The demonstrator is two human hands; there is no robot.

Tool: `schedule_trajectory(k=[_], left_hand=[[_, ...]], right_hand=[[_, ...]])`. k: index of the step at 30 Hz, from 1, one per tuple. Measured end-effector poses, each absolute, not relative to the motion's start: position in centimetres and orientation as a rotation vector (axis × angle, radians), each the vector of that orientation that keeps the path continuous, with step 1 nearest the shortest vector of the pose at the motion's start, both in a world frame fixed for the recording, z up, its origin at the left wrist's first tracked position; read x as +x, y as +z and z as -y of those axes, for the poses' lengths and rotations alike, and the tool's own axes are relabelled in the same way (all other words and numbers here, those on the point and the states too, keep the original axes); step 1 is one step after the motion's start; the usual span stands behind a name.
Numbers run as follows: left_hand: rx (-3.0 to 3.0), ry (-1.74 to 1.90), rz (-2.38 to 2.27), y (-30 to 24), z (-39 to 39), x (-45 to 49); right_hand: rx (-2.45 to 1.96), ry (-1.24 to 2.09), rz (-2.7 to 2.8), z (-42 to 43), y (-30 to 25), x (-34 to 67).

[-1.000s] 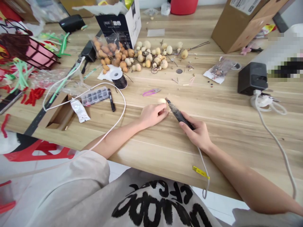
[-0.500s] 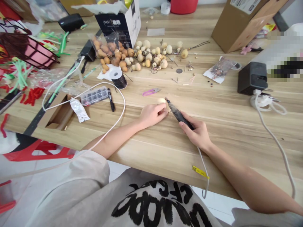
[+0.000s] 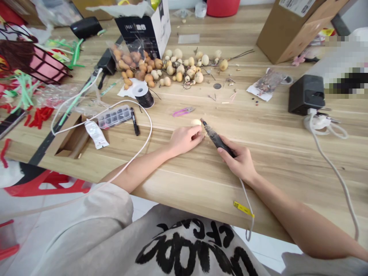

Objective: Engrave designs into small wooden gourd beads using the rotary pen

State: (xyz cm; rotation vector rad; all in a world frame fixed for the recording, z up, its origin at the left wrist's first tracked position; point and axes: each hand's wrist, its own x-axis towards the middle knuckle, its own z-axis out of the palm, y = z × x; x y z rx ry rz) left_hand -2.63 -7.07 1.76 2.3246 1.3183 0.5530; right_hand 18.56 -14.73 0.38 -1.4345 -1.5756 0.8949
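My left hand (image 3: pixel 184 138) rests on the wooden table (image 3: pixel 258 153) with its fingers pinched round a small pale gourd (image 3: pixel 196 122). My right hand (image 3: pixel 240 161) grips a dark pen-shaped rotary tool (image 3: pixel 215 136), held like a pencil. The tool's tip sits right beside the gourd, at its right side. A white cord (image 3: pixel 247 207) runs from the tool's rear over the table's front edge, with a yellow tag on it.
A heap of small pale and brown gourds (image 3: pixel 172 69) lies at the back, by a dark box (image 3: pixel 149 27). A black thread spool (image 3: pixel 145 96), pink snips (image 3: pixel 182 112), a bead case (image 3: pixel 115 116), a black adapter (image 3: pixel 306 94) and a cardboard box (image 3: pixel 293 27) stand around.
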Motion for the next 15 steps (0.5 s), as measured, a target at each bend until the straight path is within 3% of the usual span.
schedule_trajectory(k=[15], left_hand=[[2.312, 0.558, -1.313, 1.93, 7.11, -2.59]], right_hand=[[-1.446, 0.931, 1.573, 14.63, 0.58, 18.58]])
